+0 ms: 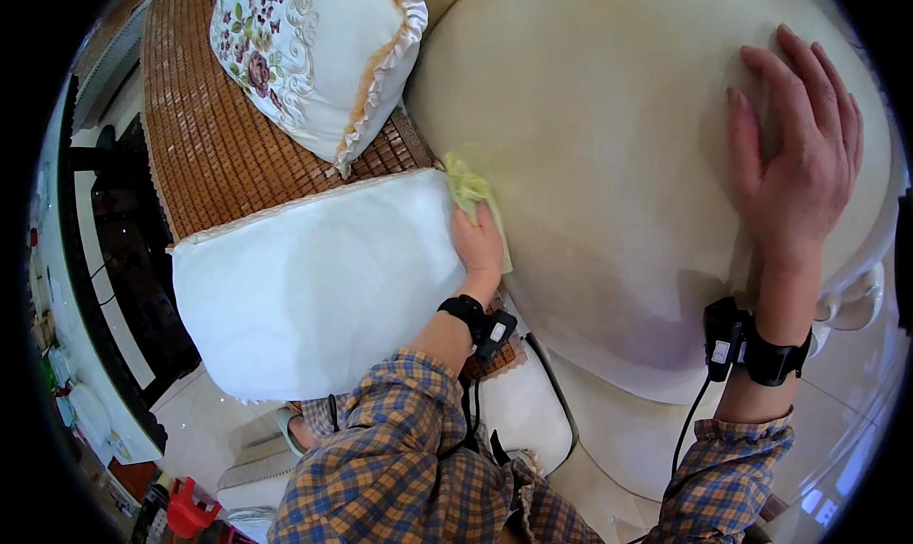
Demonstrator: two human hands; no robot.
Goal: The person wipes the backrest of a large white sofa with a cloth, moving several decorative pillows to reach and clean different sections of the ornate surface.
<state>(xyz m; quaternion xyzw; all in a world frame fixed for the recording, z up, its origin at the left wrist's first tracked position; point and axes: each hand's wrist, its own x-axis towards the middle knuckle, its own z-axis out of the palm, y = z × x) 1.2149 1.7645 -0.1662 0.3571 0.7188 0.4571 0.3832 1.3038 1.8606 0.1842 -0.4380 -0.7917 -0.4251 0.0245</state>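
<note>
My left hand (478, 241) grips a yellow-green cloth (467, 184) between a white cushion (314, 287) and the side of a cream upholstered sofa part (592, 152), probably its armrest. The cloth lies against the cream surface. On the far right of that rounded surface rests my right hand (806, 144), its fingers spread and nothing in it. Each wrist wears a black strap with a small device.
A brown woven seat mat (214, 152) bears a white ruffled pillow with embroidered flowers (285, 52). At the left stands a long table with a dark edge (114, 287). A red plastic object (189, 508) is at the lower left, near the tiled floor (207, 415).
</note>
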